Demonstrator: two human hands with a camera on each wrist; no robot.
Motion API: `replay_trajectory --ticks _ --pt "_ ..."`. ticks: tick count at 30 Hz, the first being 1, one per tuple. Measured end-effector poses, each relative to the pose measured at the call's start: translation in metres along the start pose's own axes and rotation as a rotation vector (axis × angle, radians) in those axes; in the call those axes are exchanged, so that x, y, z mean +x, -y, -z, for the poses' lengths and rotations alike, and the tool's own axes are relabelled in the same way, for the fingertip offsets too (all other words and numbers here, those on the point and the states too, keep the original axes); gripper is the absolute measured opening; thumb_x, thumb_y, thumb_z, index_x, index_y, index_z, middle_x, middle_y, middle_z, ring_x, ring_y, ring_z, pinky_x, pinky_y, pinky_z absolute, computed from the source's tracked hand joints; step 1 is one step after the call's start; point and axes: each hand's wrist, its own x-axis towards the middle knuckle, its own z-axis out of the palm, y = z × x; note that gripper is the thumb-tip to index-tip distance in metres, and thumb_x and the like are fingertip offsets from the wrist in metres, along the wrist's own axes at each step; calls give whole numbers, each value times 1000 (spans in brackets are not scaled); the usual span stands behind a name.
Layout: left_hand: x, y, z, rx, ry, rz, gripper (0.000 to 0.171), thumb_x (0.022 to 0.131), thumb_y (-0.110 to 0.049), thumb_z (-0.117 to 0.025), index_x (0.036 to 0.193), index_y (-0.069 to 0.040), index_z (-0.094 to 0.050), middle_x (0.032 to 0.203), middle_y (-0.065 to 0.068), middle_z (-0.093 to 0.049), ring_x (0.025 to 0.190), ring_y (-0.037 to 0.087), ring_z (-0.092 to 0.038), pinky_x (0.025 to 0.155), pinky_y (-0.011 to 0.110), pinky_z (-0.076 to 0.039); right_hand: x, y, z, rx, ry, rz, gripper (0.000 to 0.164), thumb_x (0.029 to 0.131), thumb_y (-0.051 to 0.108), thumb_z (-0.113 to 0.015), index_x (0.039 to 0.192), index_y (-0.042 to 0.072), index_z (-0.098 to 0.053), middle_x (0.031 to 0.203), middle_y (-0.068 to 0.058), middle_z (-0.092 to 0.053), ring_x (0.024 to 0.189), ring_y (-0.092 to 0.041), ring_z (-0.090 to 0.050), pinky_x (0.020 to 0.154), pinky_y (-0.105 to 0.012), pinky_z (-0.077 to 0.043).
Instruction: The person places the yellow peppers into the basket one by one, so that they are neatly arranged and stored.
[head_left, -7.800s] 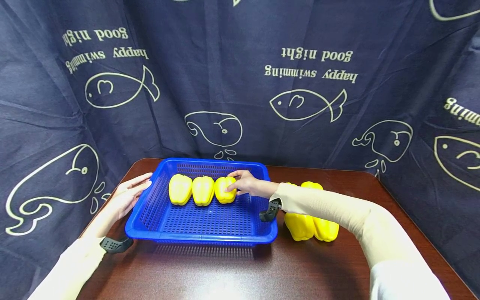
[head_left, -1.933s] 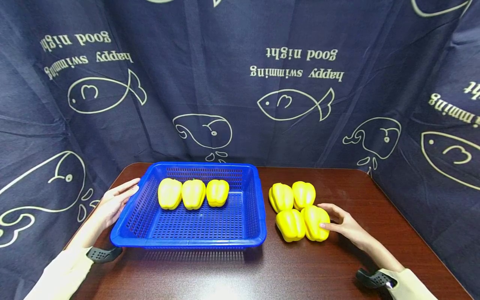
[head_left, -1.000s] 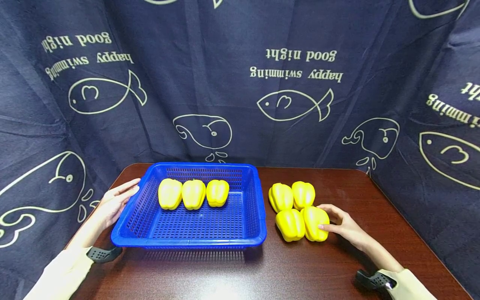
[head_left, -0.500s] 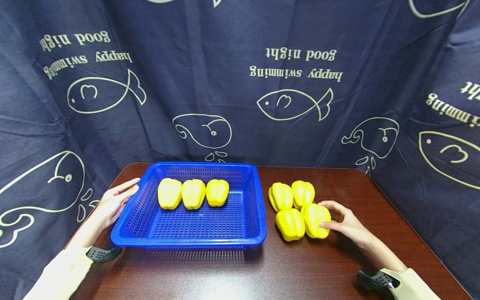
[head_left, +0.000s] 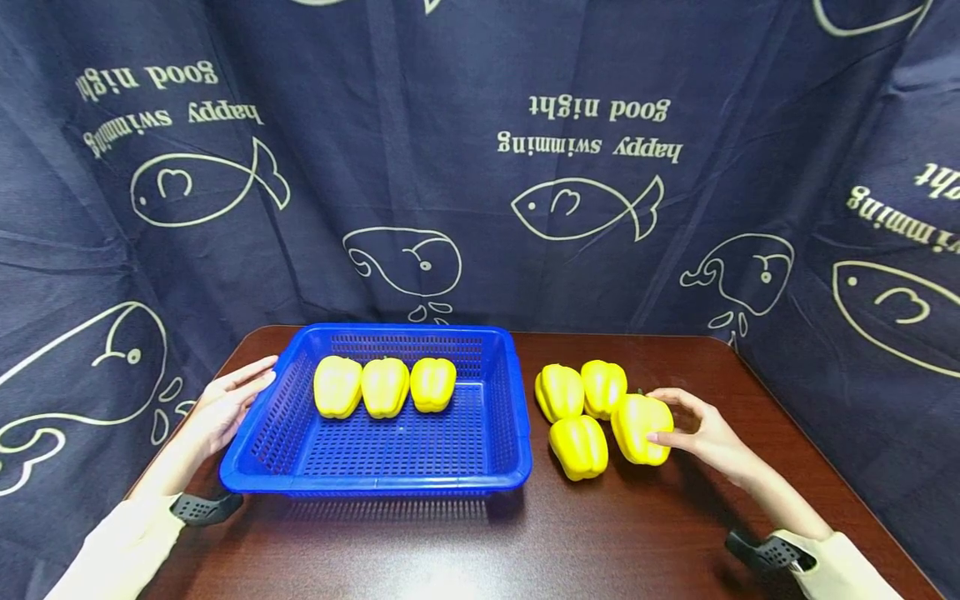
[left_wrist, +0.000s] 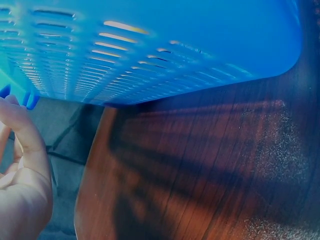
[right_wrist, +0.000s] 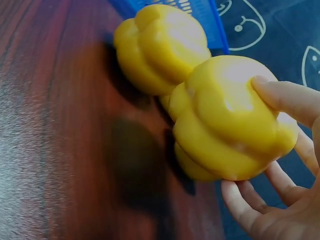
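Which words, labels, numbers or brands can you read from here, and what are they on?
"good night": upside down, on the navy fish-print cloth, centre; again at left, its last letter unclear.
"happy swimming": upside down, below each of those.
"imming": upside down, same cloth, right edge, cut off by the picture; the fragment above it is too cropped to read fully.
No readable text shows on the yellow bell peppers, blue basket or dark wrist straps.

Dark blue curtain (head_left: 465,125) bears pale inverted lettering (head_left: 600,109): "good night" above "happy swimming", legible at upper left and upper right of centre; right-edge repeat partly cut off.
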Motion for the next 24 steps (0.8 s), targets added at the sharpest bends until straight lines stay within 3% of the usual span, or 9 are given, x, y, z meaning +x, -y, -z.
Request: replay_trajectory --ticks 12,24 --pt "-1 0 0 0 2 -7 31 99 -10 -51 118 -31 -66 103 -16 -70 88 4 -68 71 21 -56 9 26 6 -40 -54 28 52 78 -3 -74 124 -2 -51 109 21 -62 91 1 -64 76 -15 -52" --pt "-1 0 0 -12 7 -5 32 100 -9 -49 117 -30 -66 103 -15 -71 87 6 -69 70 22 -56 23 55 -6 18 -115 -8 50 80 -2 -73 125 5 -53 108 21 -63 91 2 -65 73 -16 -54"
